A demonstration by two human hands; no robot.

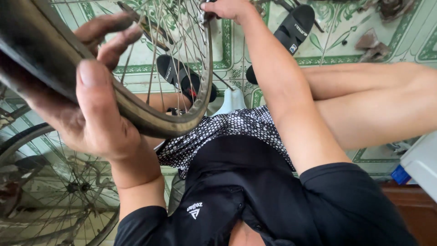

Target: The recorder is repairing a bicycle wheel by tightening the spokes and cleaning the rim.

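I take this for a home floor used as a small bicycle repair spot. The tiled floor (364, 50) with green leaf patterns fills the upper frame, as in a house or porch. A spoked wheel (182, 68) sits upper left, another bicycle wheel (54, 191) lies lower left, and dark scraps (371, 43) lie on the tiles upper right. I see black sandals (293, 29) at the top.

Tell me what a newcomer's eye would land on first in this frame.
The left hand, close to the camera at upper left, gripping the tyre and rim of a spoked bicycle wheel. The right hand reaches to the wheel's top edge. Below them, black sandals rest on a green-patterned tiled floor.
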